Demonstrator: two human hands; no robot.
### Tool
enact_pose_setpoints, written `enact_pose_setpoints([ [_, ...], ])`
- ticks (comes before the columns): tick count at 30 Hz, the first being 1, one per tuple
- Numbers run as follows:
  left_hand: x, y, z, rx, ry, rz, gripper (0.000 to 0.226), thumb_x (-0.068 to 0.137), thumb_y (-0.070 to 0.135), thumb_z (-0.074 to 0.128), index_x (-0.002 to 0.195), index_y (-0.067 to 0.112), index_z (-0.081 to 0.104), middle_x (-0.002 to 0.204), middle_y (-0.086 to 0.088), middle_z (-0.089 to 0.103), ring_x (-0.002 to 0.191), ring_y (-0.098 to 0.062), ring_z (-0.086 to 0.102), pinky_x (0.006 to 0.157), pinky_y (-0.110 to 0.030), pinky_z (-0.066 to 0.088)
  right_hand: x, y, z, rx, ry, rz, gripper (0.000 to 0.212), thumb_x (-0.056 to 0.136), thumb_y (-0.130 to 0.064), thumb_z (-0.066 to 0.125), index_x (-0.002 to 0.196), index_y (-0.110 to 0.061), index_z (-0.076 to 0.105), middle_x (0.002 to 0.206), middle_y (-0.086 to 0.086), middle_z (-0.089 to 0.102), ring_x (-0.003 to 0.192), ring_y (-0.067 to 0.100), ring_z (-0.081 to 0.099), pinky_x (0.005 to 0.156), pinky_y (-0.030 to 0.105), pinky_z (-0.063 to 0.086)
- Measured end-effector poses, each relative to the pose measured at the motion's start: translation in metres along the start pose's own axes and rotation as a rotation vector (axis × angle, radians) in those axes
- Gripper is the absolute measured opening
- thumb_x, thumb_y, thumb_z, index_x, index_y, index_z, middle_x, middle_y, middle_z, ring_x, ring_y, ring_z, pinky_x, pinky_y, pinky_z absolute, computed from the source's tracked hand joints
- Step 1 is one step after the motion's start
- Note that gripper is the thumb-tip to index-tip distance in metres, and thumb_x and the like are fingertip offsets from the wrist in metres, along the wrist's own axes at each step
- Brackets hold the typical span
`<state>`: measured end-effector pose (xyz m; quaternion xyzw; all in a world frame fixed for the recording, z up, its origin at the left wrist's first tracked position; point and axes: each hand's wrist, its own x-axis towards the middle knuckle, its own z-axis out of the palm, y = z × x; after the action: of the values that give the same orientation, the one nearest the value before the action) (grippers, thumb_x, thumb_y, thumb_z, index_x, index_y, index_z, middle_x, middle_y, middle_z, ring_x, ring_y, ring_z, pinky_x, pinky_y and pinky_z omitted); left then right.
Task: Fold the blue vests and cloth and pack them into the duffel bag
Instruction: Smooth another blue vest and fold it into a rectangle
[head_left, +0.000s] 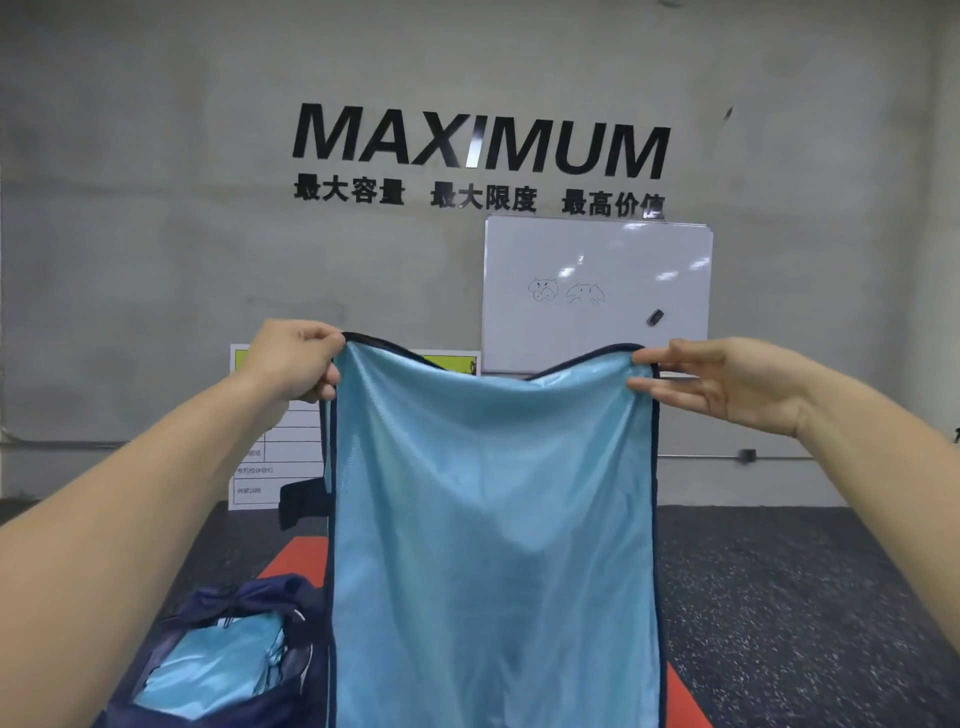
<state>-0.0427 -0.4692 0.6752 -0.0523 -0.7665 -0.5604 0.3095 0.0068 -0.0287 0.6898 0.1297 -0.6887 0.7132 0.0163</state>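
Observation:
A light blue mesh vest (488, 519) with dark navy trim hangs spread out in front of me, held up by its two top corners. My left hand (293, 358) grips the top left corner with curled fingers. My right hand (727, 382) pinches the top right corner between thumb and fingers. At the lower left, the navy duffel bag (249, 597) lies open on the floor with folded light blue fabric (213, 665) inside it. The hanging vest hides the floor behind it.
A red mat (296, 558) lies on the dark speckled floor (805, 597) under the bag and vest. A whiteboard (597, 291) and a printed poster (270, 457) lean against the grey wall ahead. A dark object (304, 501) stands behind the vest's left edge.

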Motion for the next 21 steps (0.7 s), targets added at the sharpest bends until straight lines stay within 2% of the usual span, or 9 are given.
enact_pose_setpoints([
  [5, 0.002, -0.012, 0.010, -0.058, -0.066, -0.034, 0.016, 0.106, 0.017, 0.049, 0.102, 0.010, 0.062, 0.073, -0.010, 0.075, 0.051, -0.015, 0.069, 0.042, -0.020, 0.049, 0.024, 0.023, 0.007, 0.004, -0.030, 0.040, 0.032, 0.105, -0.020, 0.054, 0.120, 0.002, 0.072, 0.142, 0.015, 0.055, 0.117, 0.029, 0.068, 0.094, 0.036, 0.058],
  [8, 0.009, -0.023, 0.014, -0.035, -0.060, -0.042, 0.019, 0.105, 0.015, 0.048, 0.094, 0.010, 0.062, 0.082, -0.016, 0.077, 0.060, -0.020, 0.072, 0.049, -0.023, 0.054, 0.039, 0.040, 0.008, -0.028, 0.000, 0.049, 0.030, 0.104, -0.019, 0.056, 0.117, 0.000, 0.075, 0.136, 0.014, 0.057, 0.107, 0.024, 0.064, 0.094, 0.037, 0.059],
  [11, 0.014, -0.035, 0.017, -0.010, -0.054, -0.058, 0.020, 0.104, 0.013, 0.047, 0.091, 0.008, 0.062, 0.084, -0.015, 0.077, 0.061, -0.020, 0.073, 0.049, -0.023, 0.054, 0.049, 0.056, 0.006, -0.016, 0.041, 0.051, 0.030, 0.105, -0.018, 0.054, 0.118, 0.000, 0.074, 0.127, 0.014, 0.058, 0.101, 0.025, 0.061, 0.090, 0.038, 0.061],
  [15, 0.019, -0.052, 0.023, 0.012, -0.050, -0.087, 0.018, 0.104, 0.015, 0.052, 0.099, 0.005, 0.066, 0.088, -0.014, 0.077, 0.062, -0.020, 0.074, 0.048, -0.022, 0.056, 0.057, 0.070, 0.004, -0.006, 0.126, -0.007, 0.027, 0.103, -0.020, 0.059, 0.122, -0.008, 0.073, 0.138, 0.011, 0.061, 0.117, 0.032, 0.068, 0.086, 0.035, 0.062],
  [18, 0.023, -0.058, 0.027, 0.027, -0.047, -0.087, 0.018, 0.103, 0.016, 0.053, 0.100, 0.004, 0.067, 0.091, -0.015, 0.076, 0.062, -0.019, 0.074, 0.049, -0.022, 0.056, 0.057, 0.069, 0.004, -0.031, 0.135, -0.063, 0.028, 0.103, -0.022, 0.058, 0.126, -0.012, 0.070, 0.140, 0.002, 0.059, 0.111, 0.027, 0.072, 0.088, 0.034, 0.061],
  [21, 0.026, -0.055, 0.026, 0.021, -0.043, -0.054, 0.020, 0.103, 0.017, 0.055, 0.103, 0.003, 0.068, 0.096, -0.017, 0.076, 0.066, -0.021, 0.074, 0.053, -0.026, 0.056, 0.052, 0.062, 0.001, -0.014, 0.127, -0.106, 0.029, 0.105, -0.020, 0.056, 0.129, -0.009, 0.067, 0.141, -0.001, 0.058, 0.110, 0.028, 0.072, 0.089, 0.036, 0.060],
])
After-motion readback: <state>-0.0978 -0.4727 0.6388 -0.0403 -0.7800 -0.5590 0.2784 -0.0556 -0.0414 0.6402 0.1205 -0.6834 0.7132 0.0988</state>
